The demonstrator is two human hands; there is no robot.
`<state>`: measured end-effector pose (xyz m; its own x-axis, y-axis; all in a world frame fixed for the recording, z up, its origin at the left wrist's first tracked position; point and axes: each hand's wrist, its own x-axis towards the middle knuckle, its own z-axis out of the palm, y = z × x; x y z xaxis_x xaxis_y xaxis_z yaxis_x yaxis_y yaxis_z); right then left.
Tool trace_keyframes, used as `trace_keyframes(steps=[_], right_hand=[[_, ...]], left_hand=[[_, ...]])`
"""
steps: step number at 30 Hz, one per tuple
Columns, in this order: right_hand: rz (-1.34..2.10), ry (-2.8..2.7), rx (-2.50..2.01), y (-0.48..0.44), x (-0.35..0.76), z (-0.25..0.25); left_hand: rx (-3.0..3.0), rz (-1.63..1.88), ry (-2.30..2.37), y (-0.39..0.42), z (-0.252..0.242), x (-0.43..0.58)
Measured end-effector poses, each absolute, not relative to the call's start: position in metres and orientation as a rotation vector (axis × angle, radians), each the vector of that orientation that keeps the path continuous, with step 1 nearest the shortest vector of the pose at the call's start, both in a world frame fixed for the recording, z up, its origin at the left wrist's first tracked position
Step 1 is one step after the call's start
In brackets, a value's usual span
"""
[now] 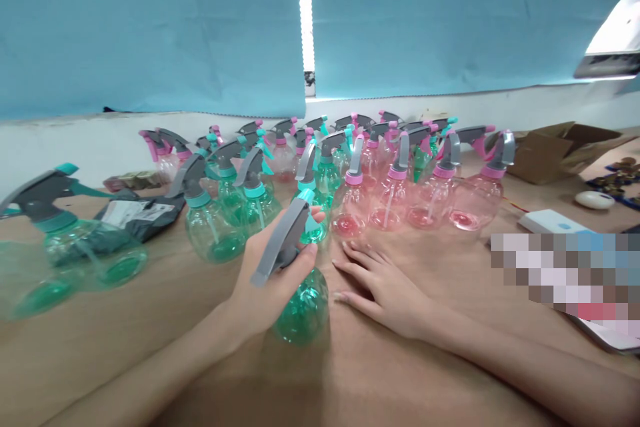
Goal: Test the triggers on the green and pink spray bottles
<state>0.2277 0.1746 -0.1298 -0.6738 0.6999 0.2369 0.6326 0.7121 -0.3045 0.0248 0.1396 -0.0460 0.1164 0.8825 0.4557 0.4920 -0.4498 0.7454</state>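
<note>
Because your left hand (267, 297) is closed around the neck of a green bottle (303, 313), the step in hand seems to be the handling of this one piece – whether you place it or lift it, I cannot tell. The bottle is right in front of you over the table (380, 387), nearly upright, with its grey head (283, 243) showing above your grip and its nozzle pointing away from you. Whether its base touches the table is not clear.

Your right hand (383, 283) holds nothing that can be seen: it rests palm down, the fingers spread a little, near the bottle and directed toward the front pink bottles (350, 213). Just behind your left hand stands another green one, and other green bottles (215, 233) are grouped to the left. A dark parcel (167, 213) lies beyond them on that side.

In my judgement, the next move calls for a firm hold at the neck and a level base, since such a round body may tip if it meets the table at a slant. With neighbours so close, a small and slow motion is better – your right fingers should also not push the pink row.
</note>
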Motion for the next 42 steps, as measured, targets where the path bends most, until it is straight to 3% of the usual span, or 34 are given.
trace_keyframes(steps=[42], right_hand=[[0.065, -2.388, -1.199, 0.174, 0.226, -0.142]], left_hand=[[1.975, 1.229, 1.361, 0.137, -0.04, 0.022]])
